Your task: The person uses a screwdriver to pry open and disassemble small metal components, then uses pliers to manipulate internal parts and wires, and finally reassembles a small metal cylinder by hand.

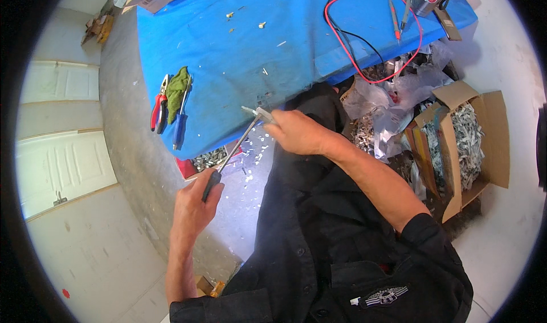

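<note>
My left hand is closed around the dark handle of a screwdriver. The long metal shaft slants up and to the right, its tip meeting a small whitish-grey piece. My right hand pinches that piece at the near edge of the blue-covered table; its exact kind is unclear, and my fingers hide part of it. Left of it on the table lie red-and-black-handled pliers, a crumpled green cloth and a blue-handled screwdriver.
Red and black test leads loop over the table's far right edge. An open cardboard box of shredded strips stands at right, beside crumpled plastic bags. Under the near edge sits a red box of metal parts; white bits litter the floor.
</note>
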